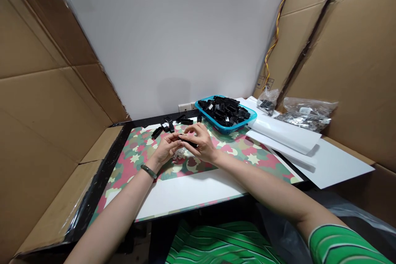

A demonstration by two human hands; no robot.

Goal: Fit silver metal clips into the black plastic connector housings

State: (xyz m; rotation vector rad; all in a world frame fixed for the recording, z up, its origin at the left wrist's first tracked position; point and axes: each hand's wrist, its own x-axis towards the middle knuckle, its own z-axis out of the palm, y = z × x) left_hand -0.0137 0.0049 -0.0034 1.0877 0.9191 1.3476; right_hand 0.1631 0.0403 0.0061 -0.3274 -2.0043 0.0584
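Note:
Over the camouflage-patterned sheet (123,169), both of my hands meet at one small black plastic piece (189,143). My right hand (202,142) is closed on it with thumb and fingers. From the other side my left hand (167,148), with a bangle on its wrist, pinches at the piece's left end. The fingers cover much of the piece, so its exact kind does not show. Beneath the hands lies a little heap of small shiny parts (178,156), too small to name. Several similar black pieces (168,123) lie loose just beyond my left hand.
A blue basket (221,128) heaped with black pieces stands beyond my right hand. White sheets (284,132) and clear plastic bags of small parts (305,119) lie to the right. Cardboard walls (40,103) flank the table, and a wall socket (185,108) sits behind.

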